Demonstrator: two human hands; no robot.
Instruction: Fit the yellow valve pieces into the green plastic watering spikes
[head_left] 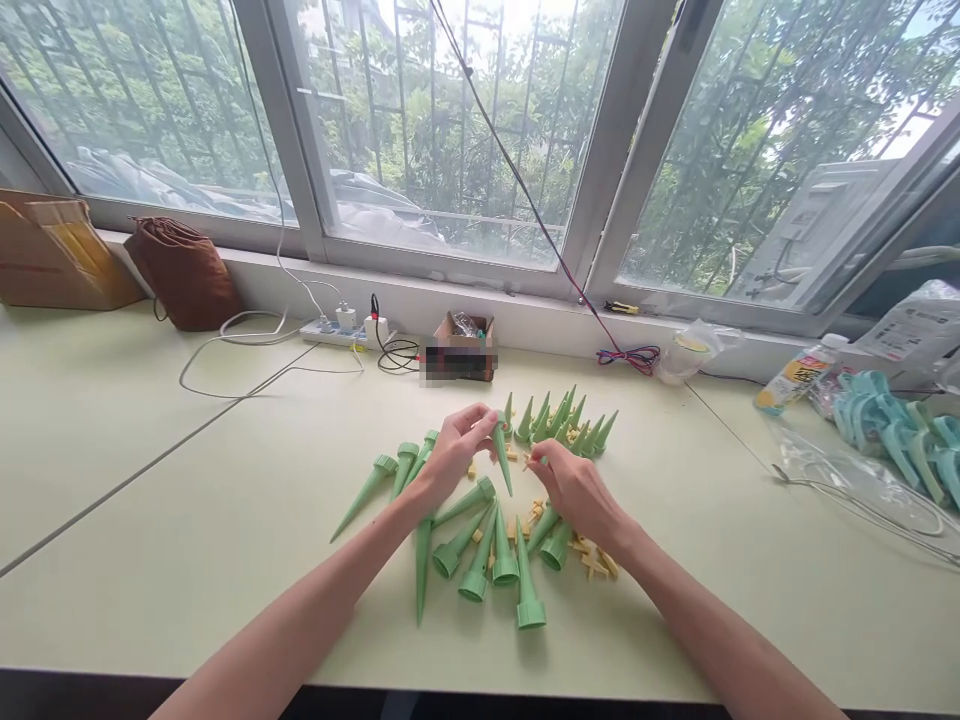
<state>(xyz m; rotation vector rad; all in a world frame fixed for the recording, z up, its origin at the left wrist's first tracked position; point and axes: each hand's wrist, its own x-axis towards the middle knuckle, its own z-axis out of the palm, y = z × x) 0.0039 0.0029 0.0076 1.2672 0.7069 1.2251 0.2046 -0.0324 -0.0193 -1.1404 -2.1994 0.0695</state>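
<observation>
My left hand [459, 440] is closed on a green plastic spike [502, 458], which hangs point down between thumb and fingers. Just to its right, my right hand [571, 480] pinches a small yellow plastic piece [527, 458], mostly covered by the fingertips. Several loose green spikes with ribbed caps [529, 600] lie or stand on the table around both hands. Behind them a group of green spikes [559, 415] stands point up. Small yellow pieces [594, 562] are scattered among the spikes, some cross-shaped, and part of them is hidden under my right hand.
A small open box [469, 345] stands by the window sill, with a power strip [337, 332] and cables left of it. Farther left are a brown bag [184, 272] and a carton [64, 250]. A bottle [801, 375] and teal plastic parts [892, 425] lie at right.
</observation>
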